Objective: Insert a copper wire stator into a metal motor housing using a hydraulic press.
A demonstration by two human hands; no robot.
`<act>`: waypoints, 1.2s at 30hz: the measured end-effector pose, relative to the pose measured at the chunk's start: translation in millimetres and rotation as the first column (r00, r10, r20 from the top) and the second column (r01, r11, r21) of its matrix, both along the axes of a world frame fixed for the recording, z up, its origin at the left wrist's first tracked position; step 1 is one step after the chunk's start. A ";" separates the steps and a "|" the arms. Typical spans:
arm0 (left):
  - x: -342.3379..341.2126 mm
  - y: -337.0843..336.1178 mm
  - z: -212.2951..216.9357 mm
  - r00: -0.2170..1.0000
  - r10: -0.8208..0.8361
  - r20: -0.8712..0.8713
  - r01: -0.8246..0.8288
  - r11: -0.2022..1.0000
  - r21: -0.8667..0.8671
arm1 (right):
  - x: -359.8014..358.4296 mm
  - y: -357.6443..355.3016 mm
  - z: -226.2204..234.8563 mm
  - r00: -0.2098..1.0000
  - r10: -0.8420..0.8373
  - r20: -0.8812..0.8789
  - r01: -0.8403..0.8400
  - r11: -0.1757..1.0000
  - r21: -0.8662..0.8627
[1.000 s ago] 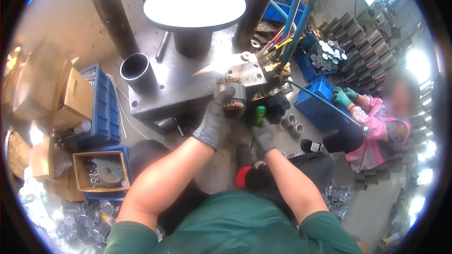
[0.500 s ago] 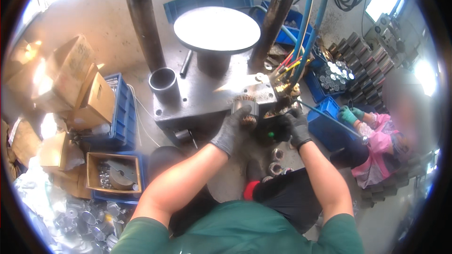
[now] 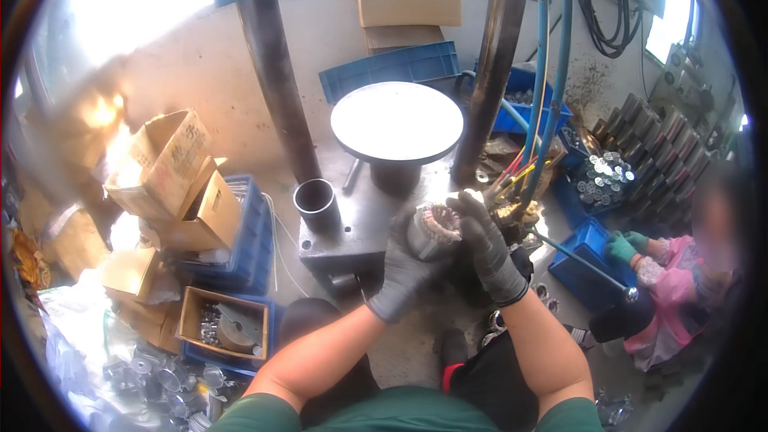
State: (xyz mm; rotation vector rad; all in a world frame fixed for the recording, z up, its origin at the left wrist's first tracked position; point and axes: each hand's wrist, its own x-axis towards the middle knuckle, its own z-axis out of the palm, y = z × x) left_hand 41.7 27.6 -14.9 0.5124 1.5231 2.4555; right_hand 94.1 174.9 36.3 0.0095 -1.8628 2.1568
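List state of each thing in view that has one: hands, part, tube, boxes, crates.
Left hand: gloved, closed under the motor stator.
Right hand: gloved, fingers over the stator's top.
Motor stator: lifted off the press base, tilted, copper windings showing.
Round press plate: bare.
Steel tube: upright, open end up.
Cardboard boxes: flaps open, stacked askew.
Blue crate: open, beside a seated person.

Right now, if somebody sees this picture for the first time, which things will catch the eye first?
First, at the centre, the left hand and the right hand, both in dark gloves, hold a round metal part with copper windings between them. Just behind stands the press bed with its round white-lit plate, between two dark columns. At the right edge a seated person in pink with green gloves works beside a blue crate.
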 end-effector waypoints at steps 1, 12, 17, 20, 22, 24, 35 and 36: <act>-4.8 -2.7 -0.7 0.985 0.060 -0.160 -0.066 0.997 -0.036 | -2.0 -9.7 2.5 0.999 0.043 -0.016 -0.042 0.999 0.010; -27.9 -19.8 -5.1 0.376 0.278 -0.884 -0.655 0.755 -0.041 | -16.1 -12.3 -25.7 0.976 0.159 -0.147 -0.144 0.984 0.108; -35.4 -20.8 -12.0 0.339 0.287 -0.896 -0.676 0.736 -0.020 | -21.2 -21.3 -16.9 0.991 0.123 -0.043 -0.131 0.919 -0.372; -41.0 -23.1 -12.6 0.261 0.156 -0.953 -0.657 0.752 -0.057 | -19.9 -25.7 -4.7 0.986 0.164 0.001 -0.148 0.893 -0.425; -39.3 -19.4 -10.9 0.251 0.129 -0.959 -0.642 0.764 -0.065 | -21.0 -25.7 -5.9 0.995 0.097 0.016 -0.087 0.945 -0.316; -37.2 -16.0 -8.0 0.254 0.108 -0.961 -0.617 0.784 -0.075 | -22.8 -24.3 -8.2 0.999 0.020 0.036 -0.012 0.981 -0.194; -28.5 -2.3 -25.3 0.791 0.075 -0.607 -0.429 0.775 -0.464 | -62.4 26.1 -46.7 0.951 -0.303 -0.058 0.306 0.904 0.298; -30.0 -2.9 -27.6 0.794 0.086 -0.602 -0.436 0.771 -0.464 | -70.6 33.4 -58.3 0.925 -0.359 -0.127 0.377 0.820 0.431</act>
